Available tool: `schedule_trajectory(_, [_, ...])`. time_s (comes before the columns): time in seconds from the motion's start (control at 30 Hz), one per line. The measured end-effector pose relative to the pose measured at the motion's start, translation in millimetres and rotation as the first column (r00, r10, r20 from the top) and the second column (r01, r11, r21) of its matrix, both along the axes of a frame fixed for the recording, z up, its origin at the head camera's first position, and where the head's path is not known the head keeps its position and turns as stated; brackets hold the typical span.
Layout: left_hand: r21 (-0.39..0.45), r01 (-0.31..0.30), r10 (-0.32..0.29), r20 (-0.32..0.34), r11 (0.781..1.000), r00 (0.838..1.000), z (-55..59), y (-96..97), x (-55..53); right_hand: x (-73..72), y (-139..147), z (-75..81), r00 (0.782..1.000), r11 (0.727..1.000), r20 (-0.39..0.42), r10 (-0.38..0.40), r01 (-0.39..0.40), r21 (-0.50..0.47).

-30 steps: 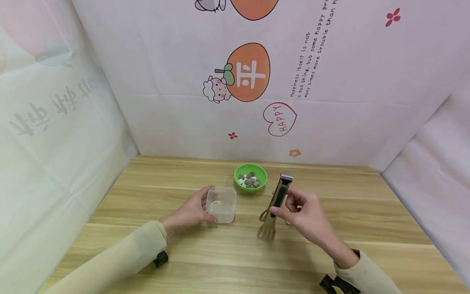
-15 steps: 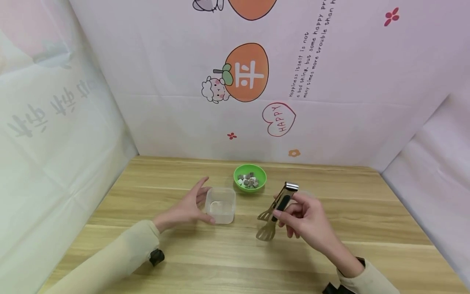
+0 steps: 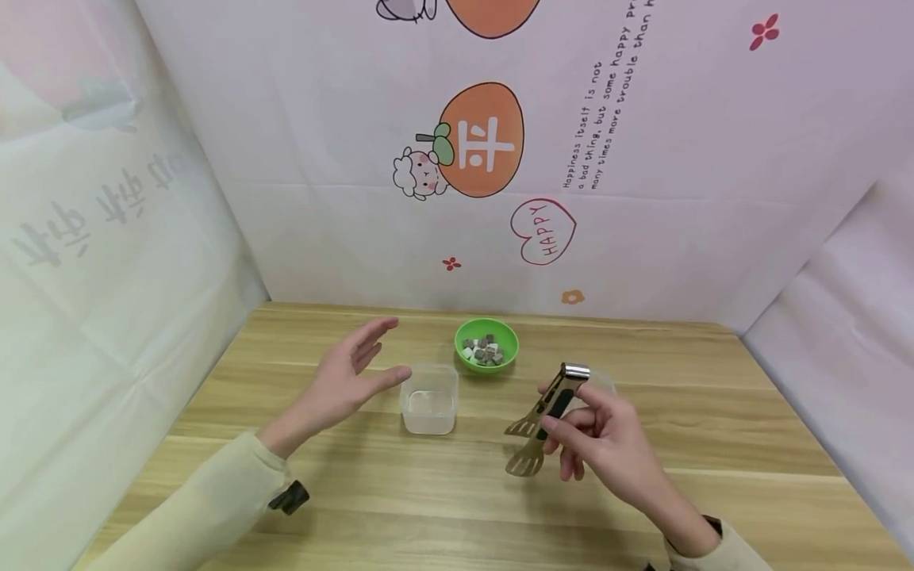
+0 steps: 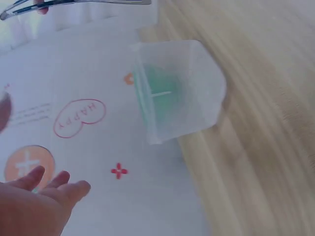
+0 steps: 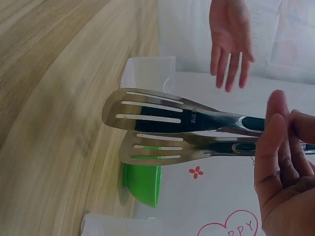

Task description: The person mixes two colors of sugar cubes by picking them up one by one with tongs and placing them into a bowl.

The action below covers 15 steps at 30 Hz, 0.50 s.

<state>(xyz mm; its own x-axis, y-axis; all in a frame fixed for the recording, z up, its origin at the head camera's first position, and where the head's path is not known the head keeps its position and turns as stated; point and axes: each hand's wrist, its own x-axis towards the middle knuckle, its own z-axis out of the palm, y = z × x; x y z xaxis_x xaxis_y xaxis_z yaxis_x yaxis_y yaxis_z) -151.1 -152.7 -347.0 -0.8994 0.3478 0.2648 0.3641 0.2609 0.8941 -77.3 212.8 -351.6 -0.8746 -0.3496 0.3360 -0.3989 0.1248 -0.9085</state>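
My left hand [image 3: 339, 381] is raised with fingers and thumb spread, apart from a clear plastic square container [image 3: 430, 419] on the table just to its right. In the left wrist view the fingers show at the lower left, away from the container [image 4: 197, 98]. My right hand [image 3: 607, 436] pinches metal tongs [image 3: 558, 408] by the dark-gripped handles. Their hinge end points up and the slotted spatula-like tips [image 5: 147, 115] point down above the table, spread apart with nothing between them.
Behind the square container stands a green bowl [image 3: 487, 370] with several small grey and white cubes [image 3: 484, 350]. A second clear container [image 3: 604, 381] is partly hidden behind my right hand. The wooden table [image 3: 400, 507] meets printed white cloth [image 3: 343, 254] at back and sides.
My left hand has let go of the square container and moved up and left. My right hand has shifted slightly right and down, tilting the tongs further. The bowl stays put.
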Motion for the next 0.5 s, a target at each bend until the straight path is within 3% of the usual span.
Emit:
schedule_trajectory(0.13, [-0.019, -0.056, 0.055, -0.074, 0.998, 0.996, 8.9, 4.6, 10.5, 2.4, 3, -3.4, 0.998, 0.997, 0.003, 0.065, -0.065, -0.052])
schedule_trajectory(0.3, [-0.007, -0.088, 0.086, -0.135, 0.996, 0.987, 12.4, 10.4, 19.6, 4.0, 6, -5.2, 0.985, 0.970, 0.000, 0.174, -0.171, -0.171])
schedule_trajectory(0.37, [0.011, -0.099, 0.100, -0.149, 0.995, 0.984, 11.7, 11.9, 21.1, 5.6, 5, -4.0, 0.987, 0.971, 0.008, 0.162, -0.158, -0.181])
schedule_trajectory(0.5, [0.043, -0.108, 0.113, -0.149, 0.993, 0.982, 7.7, 12.6, 21.2, 12.5, 1, 0.6, 0.998, 0.991, 0.061, 0.036, -0.027, -0.134])
